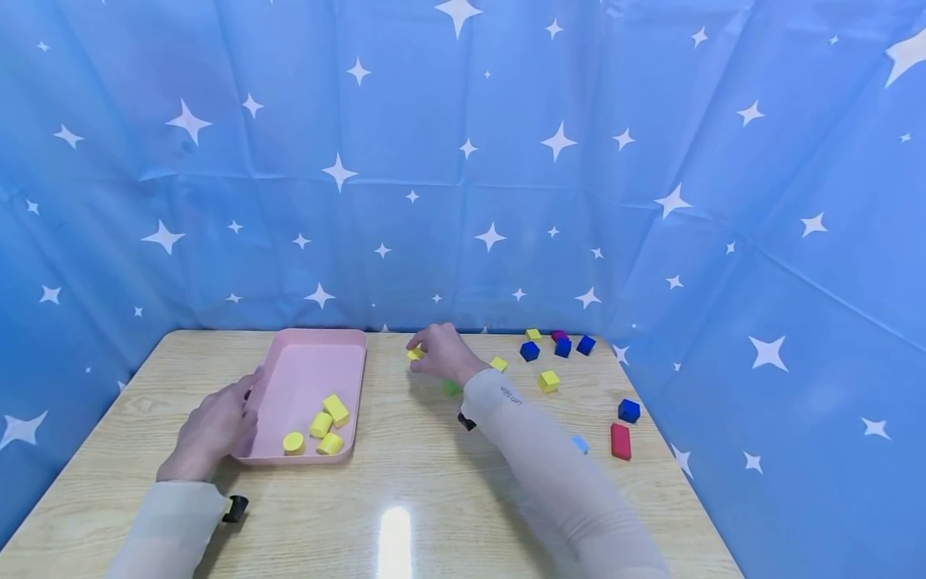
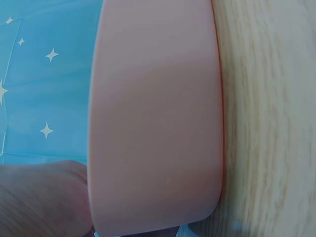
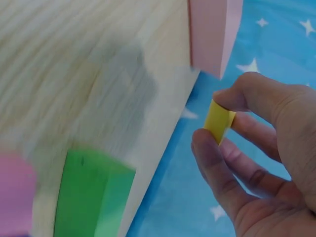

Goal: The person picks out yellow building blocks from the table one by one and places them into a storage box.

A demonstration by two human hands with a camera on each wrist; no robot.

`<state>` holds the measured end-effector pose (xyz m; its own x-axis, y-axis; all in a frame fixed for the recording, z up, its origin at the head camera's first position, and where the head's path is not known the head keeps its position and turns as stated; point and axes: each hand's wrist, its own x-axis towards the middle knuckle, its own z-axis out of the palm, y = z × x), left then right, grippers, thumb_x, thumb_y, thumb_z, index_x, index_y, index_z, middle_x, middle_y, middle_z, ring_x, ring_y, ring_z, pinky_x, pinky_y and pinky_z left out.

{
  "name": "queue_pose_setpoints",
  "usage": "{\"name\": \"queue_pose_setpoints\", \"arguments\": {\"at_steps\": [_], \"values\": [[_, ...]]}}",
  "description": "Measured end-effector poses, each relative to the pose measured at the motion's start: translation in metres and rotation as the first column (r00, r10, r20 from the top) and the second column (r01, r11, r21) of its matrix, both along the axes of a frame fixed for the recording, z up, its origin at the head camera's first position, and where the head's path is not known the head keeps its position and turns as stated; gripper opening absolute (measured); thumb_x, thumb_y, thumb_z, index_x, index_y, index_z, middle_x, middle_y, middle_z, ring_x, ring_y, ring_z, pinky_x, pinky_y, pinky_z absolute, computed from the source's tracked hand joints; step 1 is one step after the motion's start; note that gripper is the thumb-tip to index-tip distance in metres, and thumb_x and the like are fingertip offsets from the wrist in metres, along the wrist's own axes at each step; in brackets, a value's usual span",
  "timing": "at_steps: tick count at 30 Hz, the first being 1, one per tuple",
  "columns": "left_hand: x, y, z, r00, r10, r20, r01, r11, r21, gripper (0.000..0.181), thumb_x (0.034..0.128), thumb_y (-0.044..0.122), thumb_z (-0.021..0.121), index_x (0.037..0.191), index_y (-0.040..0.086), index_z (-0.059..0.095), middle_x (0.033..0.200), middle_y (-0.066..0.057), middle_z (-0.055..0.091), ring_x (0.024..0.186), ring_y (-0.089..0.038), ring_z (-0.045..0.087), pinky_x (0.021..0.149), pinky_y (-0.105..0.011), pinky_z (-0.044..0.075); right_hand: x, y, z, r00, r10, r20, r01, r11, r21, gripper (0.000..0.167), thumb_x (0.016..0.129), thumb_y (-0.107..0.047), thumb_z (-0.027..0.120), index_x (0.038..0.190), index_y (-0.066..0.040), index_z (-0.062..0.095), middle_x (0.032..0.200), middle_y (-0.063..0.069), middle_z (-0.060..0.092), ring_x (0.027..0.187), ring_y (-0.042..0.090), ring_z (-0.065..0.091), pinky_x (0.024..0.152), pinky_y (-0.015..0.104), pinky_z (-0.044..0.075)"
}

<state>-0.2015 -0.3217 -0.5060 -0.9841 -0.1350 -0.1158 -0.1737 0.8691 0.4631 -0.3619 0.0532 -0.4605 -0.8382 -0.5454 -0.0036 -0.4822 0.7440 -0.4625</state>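
Observation:
In the head view my right hand [image 1: 444, 352] is raised over the table and pinches a small yellow block [image 1: 415, 354]. The right wrist view shows this yellow block [image 3: 217, 121] between thumb and fingertips. Below that hand, partly covered by the wrist, is a green block [image 1: 452, 388], seen closer in the right wrist view as a green block [image 3: 89, 192]. My left hand [image 1: 217, 422] grips the left rim of a pink tray [image 1: 358, 402]; its exact finger grip is partly hidden. Several yellow blocks [image 1: 321, 425] lie in the tray's near part.
Loose yellow blocks [image 1: 548, 381] and blue blocks [image 1: 530, 351] are scattered at the table's right side. A red block [image 1: 620, 441] lies near the right edge, and a light blue block [image 1: 580, 444] is partly behind my right forearm. A starred blue curtain [image 1: 405, 121] hangs behind.

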Motion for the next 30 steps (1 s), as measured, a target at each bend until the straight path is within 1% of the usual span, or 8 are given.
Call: {"name": "queue_pose_setpoints", "arguments": {"at_steps": [4,10,14,18,21,23,26,30], "values": [[-0.001,-0.001,-0.001,1.000,-0.006,-0.004,0.006,1.000,0.000,0.072,0.1153,0.011,0.055,0.181,-0.002,0.028,0.171,-0.043,0.047,0.133,-0.056,0.064,0.117,-0.083,0.053,0.008,-0.017,-0.003,0.999,0.027,-0.033,-0.026,1.000,0.014,0.036,0.103,-0.016,0.088,0.138,-0.009,0.086,0.132,0.010,0.088,0.125,0.027,0.081,0.103,0.043,0.070],[-0.001,-0.001,-0.001,1.000,0.000,0.005,0.000,1.000,0.007,0.072,0.1153,0.010,0.055,0.181,-0.002,0.028,0.170,-0.043,0.049,0.132,-0.055,0.064,0.118,-0.083,0.053,0.020,-0.043,-0.006,0.997,0.042,-0.069,-0.039,0.998,0.039,0.034,0.102,-0.018,0.090,0.135,-0.011,0.088,0.128,0.005,0.089,0.119,0.020,0.080,0.098,0.032,0.068],[-0.001,0.001,0.000,1.000,0.010,0.015,-0.010,1.000,0.014,0.074,0.1150,0.010,0.056,0.182,-0.001,0.027,0.171,-0.043,0.047,0.131,-0.054,0.064,0.119,-0.083,0.053,0.029,-0.059,-0.006,0.997,0.044,-0.063,-0.041,0.998,0.049,0.034,0.101,-0.021,0.093,0.133,-0.013,0.089,0.128,0.003,0.089,0.116,0.016,0.077,0.097,0.028,0.066],[-0.001,0.002,0.000,1.000,0.009,0.017,-0.009,1.000,0.016,0.075,0.1154,0.010,0.057,0.182,-0.001,0.026,0.173,-0.043,0.046,0.135,-0.056,0.063,0.120,-0.083,0.052,0.035,-0.073,-0.008,0.997,0.052,-0.053,-0.049,0.997,0.059,0.034,0.101,-0.023,0.093,0.134,-0.016,0.089,0.133,0.000,0.087,0.117,0.014,0.071,0.097,0.025,0.064],[-0.001,0.003,0.001,1.000,0.011,0.012,-0.012,1.000,0.012,0.074,0.1156,0.011,0.056,0.182,-0.002,0.027,0.172,-0.043,0.047,0.136,-0.057,0.063,0.121,-0.083,0.051,0.037,-0.081,-0.010,0.997,0.058,-0.047,-0.055,0.996,0.067,0.034,0.103,-0.026,0.093,0.135,-0.018,0.088,0.137,-0.002,0.087,0.118,0.012,0.069,0.101,0.023,0.064],[-0.001,0.003,0.001,1.000,0.015,0.009,-0.015,1.000,0.012,0.074,0.1152,0.010,0.056,0.182,-0.002,0.027,0.172,-0.043,0.047,0.135,-0.056,0.063,0.121,-0.083,0.051,0.039,-0.086,-0.010,0.997,0.061,-0.049,-0.057,0.996,0.069,0.034,0.103,-0.027,0.093,0.135,-0.018,0.088,0.138,-0.003,0.087,0.116,0.010,0.069,0.103,0.022,0.065],[-0.001,0.002,0.002,1.000,0.018,0.012,-0.018,1.000,0.013,0.074,0.1147,0.009,0.056,0.182,-0.002,0.027,0.173,-0.043,0.046,0.137,-0.057,0.062,0.121,-0.083,0.050,0.042,-0.092,-0.010,0.997,0.059,-0.039,-0.057,0.996,0.069,0.035,0.102,-0.028,0.094,0.135,-0.019,0.088,0.138,-0.003,0.087,0.112,0.008,0.069,0.102,0.020,0.065],[0.000,0.001,0.001,1.000,0.010,0.009,-0.010,1.000,0.008,0.074,0.1144,0.009,0.055,0.182,-0.002,0.027,0.174,-0.043,0.044,0.140,-0.059,0.061,0.121,-0.084,0.051,0.046,-0.100,-0.008,0.998,0.064,-0.021,-0.063,0.996,0.070,0.038,0.102,-0.028,0.094,0.138,-0.019,0.087,0.139,-0.003,0.086,0.114,0.008,0.069,0.104,0.021,0.065]]}}
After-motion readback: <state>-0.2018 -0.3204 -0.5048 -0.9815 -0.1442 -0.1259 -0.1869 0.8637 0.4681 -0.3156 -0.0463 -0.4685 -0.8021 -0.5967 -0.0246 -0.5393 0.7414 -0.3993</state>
